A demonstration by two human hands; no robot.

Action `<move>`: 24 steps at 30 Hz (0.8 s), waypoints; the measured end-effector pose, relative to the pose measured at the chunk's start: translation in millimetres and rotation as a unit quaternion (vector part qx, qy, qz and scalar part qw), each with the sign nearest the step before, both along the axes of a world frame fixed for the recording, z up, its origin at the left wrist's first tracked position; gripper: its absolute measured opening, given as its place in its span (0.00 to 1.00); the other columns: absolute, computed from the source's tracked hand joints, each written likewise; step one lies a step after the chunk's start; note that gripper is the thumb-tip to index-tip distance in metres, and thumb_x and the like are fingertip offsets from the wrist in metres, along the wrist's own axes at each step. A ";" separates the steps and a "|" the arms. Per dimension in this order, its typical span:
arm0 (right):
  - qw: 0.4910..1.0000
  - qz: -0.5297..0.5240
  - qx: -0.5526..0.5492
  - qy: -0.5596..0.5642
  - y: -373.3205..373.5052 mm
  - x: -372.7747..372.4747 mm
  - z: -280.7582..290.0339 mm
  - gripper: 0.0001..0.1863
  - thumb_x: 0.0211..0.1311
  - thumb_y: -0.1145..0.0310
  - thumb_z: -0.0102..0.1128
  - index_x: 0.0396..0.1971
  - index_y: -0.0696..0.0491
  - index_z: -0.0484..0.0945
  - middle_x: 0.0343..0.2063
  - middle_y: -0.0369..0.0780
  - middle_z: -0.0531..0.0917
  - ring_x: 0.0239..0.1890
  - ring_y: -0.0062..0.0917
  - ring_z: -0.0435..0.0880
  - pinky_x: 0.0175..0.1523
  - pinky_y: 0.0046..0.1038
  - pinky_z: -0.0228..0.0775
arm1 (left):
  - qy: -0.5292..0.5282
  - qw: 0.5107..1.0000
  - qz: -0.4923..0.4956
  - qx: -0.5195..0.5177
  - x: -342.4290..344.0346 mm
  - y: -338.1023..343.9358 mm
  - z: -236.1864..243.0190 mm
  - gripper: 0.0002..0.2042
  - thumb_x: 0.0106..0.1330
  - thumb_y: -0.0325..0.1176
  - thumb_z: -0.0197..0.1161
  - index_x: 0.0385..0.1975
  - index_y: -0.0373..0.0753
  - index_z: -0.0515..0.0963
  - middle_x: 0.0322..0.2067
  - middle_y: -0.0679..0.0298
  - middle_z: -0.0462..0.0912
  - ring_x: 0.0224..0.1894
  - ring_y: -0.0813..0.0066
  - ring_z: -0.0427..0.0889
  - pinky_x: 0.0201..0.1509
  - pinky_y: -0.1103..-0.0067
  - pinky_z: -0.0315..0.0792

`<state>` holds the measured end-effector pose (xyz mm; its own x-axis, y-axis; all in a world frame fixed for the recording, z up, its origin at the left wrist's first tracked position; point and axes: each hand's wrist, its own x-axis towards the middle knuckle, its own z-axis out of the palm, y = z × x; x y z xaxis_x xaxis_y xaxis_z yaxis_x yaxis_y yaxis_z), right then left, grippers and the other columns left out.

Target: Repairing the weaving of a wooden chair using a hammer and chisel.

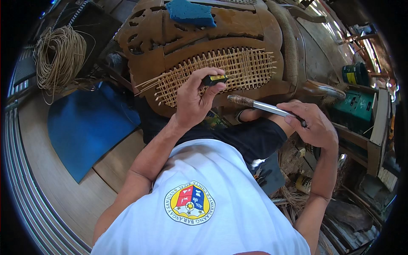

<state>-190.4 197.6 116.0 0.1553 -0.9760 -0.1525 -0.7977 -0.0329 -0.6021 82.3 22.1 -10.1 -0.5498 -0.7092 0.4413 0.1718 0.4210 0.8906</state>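
My left hand (193,100) is closed on a short black and yellow handle (216,79), like that of a screwdriver or awl; whatever lies beyond it is hidden. It is held over a cane-woven panel (250,70) in a carved brown wooden chair frame (274,38). Loose cane ends stick up along the panel's edges, and longer strands reach out at its left. To the right, my right hand (314,123) grips a silver-shafted tool (272,108) with a mottled brown end, which points left toward the frame's near edge. The tool's exact kind is unclear.
A blue sponge-like block (191,12) rests on the frame's far part. At left hang a coil of cane (60,57) and, lower, a blue sheet (89,127). Wooden crates with green containers (352,108) stand at right, above scattered fibre scraps (293,182).
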 end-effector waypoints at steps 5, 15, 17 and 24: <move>1.000 0.018 0.008 -0.001 -6.9 6.5 4.1 0.18 0.66 0.73 0.62 0.56 0.57 0.82 0.46 0.48 0.88 0.50 0.44 0.87 0.54 0.40 0.78 | 0.014 0.998 0.047 -0.036 0.1 7.8 1.4 0.15 0.70 0.30 0.71 0.53 0.38 0.77 0.46 0.59 0.88 0.46 0.69 0.89 0.50 0.76 0.83; 1.000 0.006 0.013 -0.018 -12.7 10.0 8.3 0.18 0.67 0.74 0.63 0.56 0.57 0.82 0.49 0.48 0.88 0.51 0.45 0.87 0.57 0.39 0.78 | -0.006 0.999 0.043 -0.029 -5.6 4.2 -7.6 0.14 0.71 0.30 0.70 0.52 0.38 0.77 0.46 0.59 0.88 0.45 0.72 0.89 0.48 0.78 0.83; 1.000 -0.020 -0.020 -0.013 -9.2 12.2 3.7 0.18 0.67 0.74 0.63 0.56 0.58 0.82 0.49 0.48 0.88 0.51 0.45 0.87 0.57 0.39 0.78 | 0.018 0.999 0.049 0.005 -3.7 6.0 -4.7 0.13 0.71 0.30 0.70 0.52 0.38 0.78 0.46 0.60 0.88 0.45 0.72 0.89 0.48 0.77 0.83; 1.000 -0.003 0.002 -0.020 -6.0 9.1 11.2 0.18 0.67 0.76 0.63 0.56 0.59 0.82 0.48 0.48 0.88 0.49 0.44 0.88 0.56 0.38 0.78 | -0.020 0.998 0.023 -0.050 -9.6 -1.0 -6.6 0.14 0.74 0.27 0.65 0.55 0.36 0.71 0.51 0.55 0.85 0.49 0.77 0.85 0.51 0.81 0.81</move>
<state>-181.2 191.6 127.2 0.1561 -0.9763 -0.1500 -0.7733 -0.0263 -0.6334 72.7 21.1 -16.7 -0.5366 -0.6873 0.4896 0.1166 0.5142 0.8497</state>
